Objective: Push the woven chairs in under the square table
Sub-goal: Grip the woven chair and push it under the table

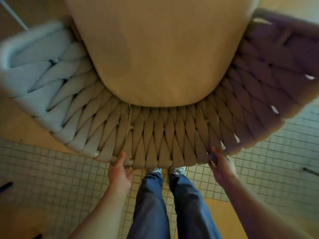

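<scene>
A woven chair (155, 135) with a thick braided beige backrest curves around a tan seat cushion (158, 54) and fills most of the view. My left hand (120, 171) grips the back rim left of centre, thumb on top of the weave. My right hand (221, 165) holds the rim right of centre, fingers pressed against the braid. I stand directly behind the chair and look straight down at it. The square table is out of sight.
The floor (51, 169) has small pale square tiles with tan strips. My legs in blue trousers (165, 204) and my shoes stand just behind the chair. A dark object (6, 186) lies at the left edge and a thin rod (310, 171) at the right.
</scene>
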{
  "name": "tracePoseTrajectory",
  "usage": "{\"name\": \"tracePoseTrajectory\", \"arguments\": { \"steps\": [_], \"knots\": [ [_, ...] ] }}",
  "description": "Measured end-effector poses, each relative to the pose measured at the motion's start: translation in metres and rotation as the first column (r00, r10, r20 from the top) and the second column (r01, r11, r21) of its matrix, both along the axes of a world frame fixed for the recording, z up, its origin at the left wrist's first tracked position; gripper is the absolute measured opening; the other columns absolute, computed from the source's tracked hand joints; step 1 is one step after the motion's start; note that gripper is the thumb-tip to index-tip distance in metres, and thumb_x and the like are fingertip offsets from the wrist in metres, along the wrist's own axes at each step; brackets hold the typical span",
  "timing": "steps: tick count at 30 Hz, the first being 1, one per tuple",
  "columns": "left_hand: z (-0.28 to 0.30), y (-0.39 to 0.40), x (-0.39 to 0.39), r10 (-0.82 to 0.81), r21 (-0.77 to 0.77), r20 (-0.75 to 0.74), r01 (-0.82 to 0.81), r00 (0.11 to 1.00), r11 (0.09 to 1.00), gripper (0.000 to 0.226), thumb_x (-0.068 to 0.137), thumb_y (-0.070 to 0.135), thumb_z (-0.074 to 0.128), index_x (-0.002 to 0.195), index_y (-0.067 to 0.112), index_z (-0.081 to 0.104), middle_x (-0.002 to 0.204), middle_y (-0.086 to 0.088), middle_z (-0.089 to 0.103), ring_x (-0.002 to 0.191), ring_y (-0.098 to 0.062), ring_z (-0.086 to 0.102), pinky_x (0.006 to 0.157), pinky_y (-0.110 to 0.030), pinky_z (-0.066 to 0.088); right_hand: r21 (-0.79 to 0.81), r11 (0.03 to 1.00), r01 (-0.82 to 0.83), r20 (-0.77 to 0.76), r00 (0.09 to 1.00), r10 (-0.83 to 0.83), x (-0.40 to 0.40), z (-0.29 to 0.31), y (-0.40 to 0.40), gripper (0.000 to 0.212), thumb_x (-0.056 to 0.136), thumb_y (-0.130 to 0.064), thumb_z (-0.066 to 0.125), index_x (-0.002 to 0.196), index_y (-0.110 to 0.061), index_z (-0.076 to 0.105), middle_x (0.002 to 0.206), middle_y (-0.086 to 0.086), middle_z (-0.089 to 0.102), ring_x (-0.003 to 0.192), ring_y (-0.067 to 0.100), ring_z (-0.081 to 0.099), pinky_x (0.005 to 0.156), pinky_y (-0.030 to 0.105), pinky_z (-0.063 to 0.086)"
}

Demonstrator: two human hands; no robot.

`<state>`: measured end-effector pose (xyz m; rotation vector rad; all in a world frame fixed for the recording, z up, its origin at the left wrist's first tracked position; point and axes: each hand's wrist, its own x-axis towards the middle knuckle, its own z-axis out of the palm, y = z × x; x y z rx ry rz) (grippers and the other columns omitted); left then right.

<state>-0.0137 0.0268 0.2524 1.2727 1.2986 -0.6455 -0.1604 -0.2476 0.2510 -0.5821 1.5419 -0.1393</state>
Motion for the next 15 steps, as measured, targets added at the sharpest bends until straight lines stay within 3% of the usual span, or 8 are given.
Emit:
{"name": "tracePoseTrajectory", "arguments": {
  "steps": [3, 6, 8, 11, 15],
  "knots": [
    [0.053, 0.005, -0.002, -0.019, 0.024, -0.025, 0.019, 1.000, 1.000, 0.052, 0.084, 0.030, 0.069, 0.132, 0.021, 0.052, 0.131, -0.012, 0.060, 0.119, -0.033, 0.056, 0.089, -0.053, 0.051, -0.005, 0.999, 0.040, -0.034, 0.999, -0.040, 0.000, 0.056, 0.009, 0.030, 0.084, -0.010, 0.065, 0.114, -0.008, 0.058, 0.093, 0.009, 0.066, 0.081, 0.019, 0.062, 0.067, 0.034, 0.051],
    [0.096, 0.006, -0.004, -0.062, 0.062, -0.037, 0.064, 0.997, 0.996, 0.049, 0.084, 0.032, 0.068, 0.130, 0.019, 0.054, 0.128, -0.013, 0.060, 0.117, -0.034, 0.057, 0.073, -0.046, 0.052, -0.038, 0.997, 0.063, -0.116, 0.991, -0.067, 0.002, 0.100, 0.013, 0.012, 0.082, -0.011, 0.068, 0.089, -0.009, 0.058, 0.074, 0.008, 0.058, 0.068, 0.018, 0.057, 0.060, 0.032, 0.049],
    [0.119, 0.007, -0.003, -0.072, 0.082, -0.041, 0.076, 0.997, 0.994, 0.050, 0.084, 0.031, 0.068, 0.131, 0.018, 0.053, 0.130, -0.015, 0.059, 0.120, -0.036, 0.055, 0.075, -0.047, 0.052, -0.038, 0.998, 0.057, -0.151, 0.987, -0.062, 0.003, 0.123, 0.015, 0.011, 0.082, -0.011, 0.068, 0.082, -0.010, 0.057, 0.073, 0.008, 0.055, 0.067, 0.019, 0.054, 0.059, 0.031, 0.047],
    [0.147, 0.009, 0.002, -0.096, 0.102, -0.044, 0.100, 0.994, 0.990, 0.053, 0.082, 0.029, 0.071, 0.131, 0.019, 0.052, 0.135, -0.015, 0.056, 0.125, -0.037, 0.052, 0.090, -0.056, 0.049, -0.034, 0.998, 0.048, -0.189, 0.981, -0.054, 0.005, 0.150, 0.015, 0.016, 0.082, -0.012, 0.068, 0.091, -0.006, 0.057, 0.075, 0.009, 0.055, 0.066, 0.020, 0.054, 0.060, 0.033, 0.048],
    [0.178, 0.001, 0.015, -0.086, 0.117, -0.051, 0.092, 0.995, 0.989, 0.058, 0.080, 0.028, 0.074, 0.132, 0.017, 0.051, 0.135, -0.017, 0.055, 0.125, -0.041, 0.051, 0.092, -0.062, 0.048, -0.032, 0.999, 0.010, -0.235, 0.972, -0.017, 0.011, 0.176, 0.011, 0.016, 0.077, -0.011, 0.070, 0.081, -0.005, 0.056, 0.080, 0.011, 0.059, 0.072, 0.024, 0.059, 0.072, 0.043, 0.054]
  ]
}}
